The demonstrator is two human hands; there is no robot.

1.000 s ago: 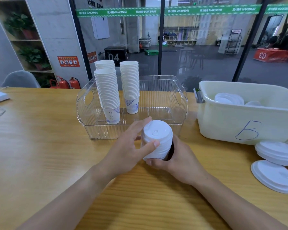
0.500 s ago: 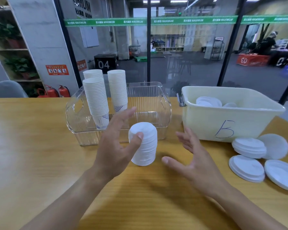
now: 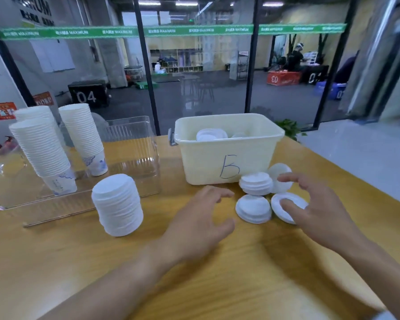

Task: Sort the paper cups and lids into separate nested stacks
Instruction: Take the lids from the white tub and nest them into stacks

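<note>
A tall nested stack of white lids (image 3: 117,205) stands free on the wooden table, in front of the clear bin. Three tall stacks of paper cups (image 3: 43,148) stand in the clear plastic bin (image 3: 134,181) at the left. Small piles of lids (image 3: 254,183) lie by the cream tub; another pile (image 3: 253,209) sits nearer me. My left hand (image 3: 201,225) hovers open just left of these piles. Above a single lid (image 3: 284,210), my right hand (image 3: 314,209) is open with fingers spread, its thumb over the lid; whether it touches is unclear.
A cream tub marked "B" (image 3: 226,167) holds more lids (image 3: 211,135) at the back centre. The table's right edge runs diagonally close behind my right hand. A glass wall stands behind the table.
Both hands have let go of the tall lid stack and moved right to the small lid piles. The view has swung right.
</note>
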